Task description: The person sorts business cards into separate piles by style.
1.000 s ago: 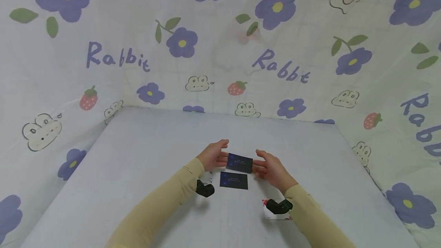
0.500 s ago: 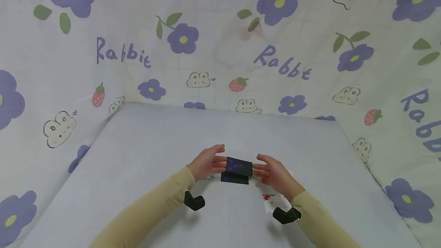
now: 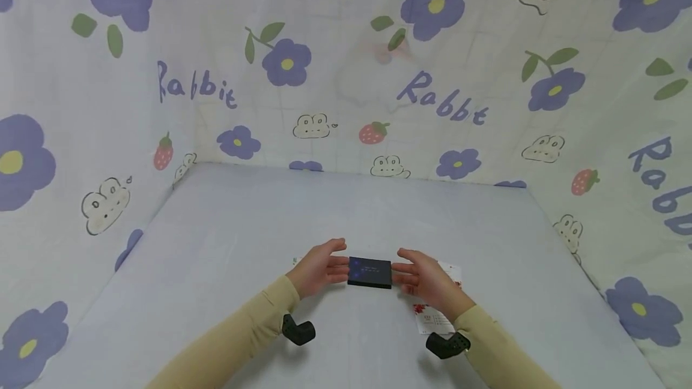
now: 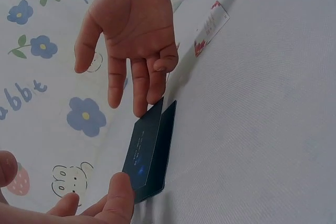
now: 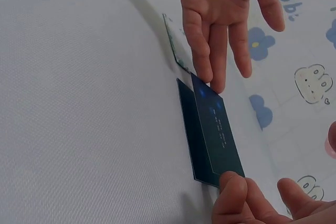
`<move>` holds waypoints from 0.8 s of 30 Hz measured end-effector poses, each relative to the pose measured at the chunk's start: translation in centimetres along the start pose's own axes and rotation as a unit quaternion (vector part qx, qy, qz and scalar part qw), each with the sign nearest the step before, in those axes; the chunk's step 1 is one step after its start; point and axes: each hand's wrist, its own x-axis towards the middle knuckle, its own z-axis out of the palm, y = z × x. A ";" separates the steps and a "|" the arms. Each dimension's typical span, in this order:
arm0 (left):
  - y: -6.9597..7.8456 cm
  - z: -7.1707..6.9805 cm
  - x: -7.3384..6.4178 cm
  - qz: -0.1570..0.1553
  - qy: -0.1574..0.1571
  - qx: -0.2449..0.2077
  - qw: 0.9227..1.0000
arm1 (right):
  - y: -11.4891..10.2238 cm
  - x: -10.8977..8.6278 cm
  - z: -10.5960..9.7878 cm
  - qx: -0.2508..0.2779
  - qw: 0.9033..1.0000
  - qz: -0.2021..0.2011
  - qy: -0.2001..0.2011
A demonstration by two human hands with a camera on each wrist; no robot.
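A dark blue card (image 3: 370, 270) with small pale print spans the gap between my left hand (image 3: 316, 269) and my right hand (image 3: 429, 278). Straight fingertips of each hand touch its opposite short ends, while both thumbs stand raised off it. Close under it lies a second dark card (image 5: 188, 129), showing in the head view only as a dark strip along the near edge. In the left wrist view the upper card (image 4: 143, 148) tilts a little over the lower card (image 4: 166, 140), its far end at the right hand's fingertips.
On the white table (image 3: 259, 215), a white card with red flowers (image 3: 430, 319) lies by my right wrist. Another white card (image 3: 453, 272) shows partly behind that hand. A green-printed white card (image 5: 177, 45) lies beside my left hand. Printed cloth (image 3: 346, 77) walls the back and sides.
Both hands have brought the upper card down and nearer to me. It was beyond the lower card, apart from it in view; now it covers nearly all of it.
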 end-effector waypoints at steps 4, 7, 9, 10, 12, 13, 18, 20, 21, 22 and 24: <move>-0.3 -0.2 0.0 0.002 -0.003 0.003 1.000 | 0.3 0.3 0.1 -0.002 1.000 -0.002 0.000; -0.4 -0.3 0.1 0.002 -0.004 0.005 1.000 | 0.5 0.4 0.0 0.003 1.000 -0.002 0.001; -0.5 -0.3 0.2 0.002 -0.002 0.006 1.000 | 0.7 0.4 0.0 0.003 1.000 -0.003 -0.002; -0.5 -0.3 0.2 0.001 -0.001 0.006 1.000 | 0.7 0.4 -0.1 0.003 1.000 -0.003 -0.003; -0.6 -0.3 0.3 0.000 0.001 0.007 1.000 | 0.8 0.5 -0.1 0.003 1.000 -0.004 -0.003; -0.6 -0.3 0.3 0.000 0.002 0.007 1.000 | 0.8 0.4 0.0 0.003 1.000 -0.004 -0.002; -0.6 -0.3 0.1 0.000 -0.002 0.008 1.000 | 0.8 0.3 0.1 0.003 1.000 -0.003 -0.001; -0.5 -0.2 0.0 -0.001 -0.003 0.007 1.000 | 0.7 0.3 0.2 0.003 1.000 -0.002 -0.002; -0.5 -0.2 -0.1 -0.002 -0.003 0.006 1.000 | 0.8 0.4 0.1 0.002 1.000 -0.001 -0.003; -0.5 -0.2 -0.1 -0.003 -0.003 0.005 1.000 | 0.8 0.4 0.1 0.000 1.000 0.000 -0.001; -0.6 -0.2 0.0 -0.004 -0.001 0.003 1.000 | 0.8 0.5 0.1 -0.002 1.000 0.002 0.001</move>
